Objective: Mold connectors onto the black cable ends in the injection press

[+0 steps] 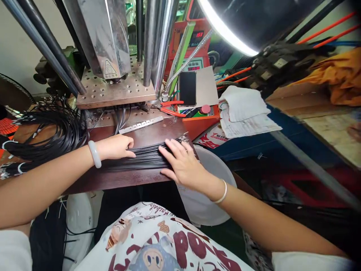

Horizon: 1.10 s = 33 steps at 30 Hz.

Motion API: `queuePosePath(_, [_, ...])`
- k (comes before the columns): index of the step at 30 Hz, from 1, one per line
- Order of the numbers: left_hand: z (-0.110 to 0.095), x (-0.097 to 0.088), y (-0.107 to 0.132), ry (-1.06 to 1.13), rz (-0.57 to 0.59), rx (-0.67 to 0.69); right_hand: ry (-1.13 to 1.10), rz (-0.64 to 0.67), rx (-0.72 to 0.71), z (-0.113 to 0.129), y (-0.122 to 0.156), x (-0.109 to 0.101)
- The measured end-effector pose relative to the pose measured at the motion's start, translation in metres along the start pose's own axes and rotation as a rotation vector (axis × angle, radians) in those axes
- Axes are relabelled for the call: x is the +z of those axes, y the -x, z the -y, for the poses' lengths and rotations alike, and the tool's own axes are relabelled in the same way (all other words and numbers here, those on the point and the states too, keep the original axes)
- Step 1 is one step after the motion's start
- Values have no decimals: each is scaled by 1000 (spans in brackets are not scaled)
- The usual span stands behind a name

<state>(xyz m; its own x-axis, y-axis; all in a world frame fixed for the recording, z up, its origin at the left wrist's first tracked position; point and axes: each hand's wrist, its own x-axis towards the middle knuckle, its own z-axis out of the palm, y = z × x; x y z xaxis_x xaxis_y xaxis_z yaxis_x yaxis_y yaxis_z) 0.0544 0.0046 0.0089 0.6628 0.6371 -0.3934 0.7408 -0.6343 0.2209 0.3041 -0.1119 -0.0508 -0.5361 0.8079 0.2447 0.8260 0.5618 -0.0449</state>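
Observation:
A row of thin black cables (149, 157) lies side by side on the brown work board (121, 180). My left hand (117, 147) is curled around the cables' left part, thumb and index finger at the near row; its other fingers are hidden. Spread flat, my right hand (184, 162) rests on the right part of the cables, fingertips near their metallic-looking ends (183, 138). Just behind the cables is a narrow slotted metal strip (141, 125). More cables run under the press plate (115, 98).
Coiled black cables (62, 128) are heaped at left. Behind stand the press head (104, 41) and steel columns. Red-handled pliers (172, 109), a phone (187, 88) and a red button (205, 109) sit to the right. A whitish bin (217, 180) is below the board's right edge.

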Motion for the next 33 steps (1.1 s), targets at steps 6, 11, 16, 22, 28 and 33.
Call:
queuePosePath(6, [6,-20,-8,323,154,-52,-117,-407,128,-26,-7,5])
queuePosePath(11, [2,-32,-16,755,317,63,-186,-568,267,-25,3,5])
queuePosePath(16, [-8,-34,-36,956,357,66,-225,-586,309,-22,1,-1])
queuePosePath(22, [-19,-34,-36,958,350,44,-52,-186,42,-10,-49,-18])
queuePosePath(28, [13,-36,-1,305,-543,184,99,4,88,-26,-81,-19])
queuePosePath(33, [17,-34,-8,59,-585,642,-305,-56,-181,-36,-129,-2])
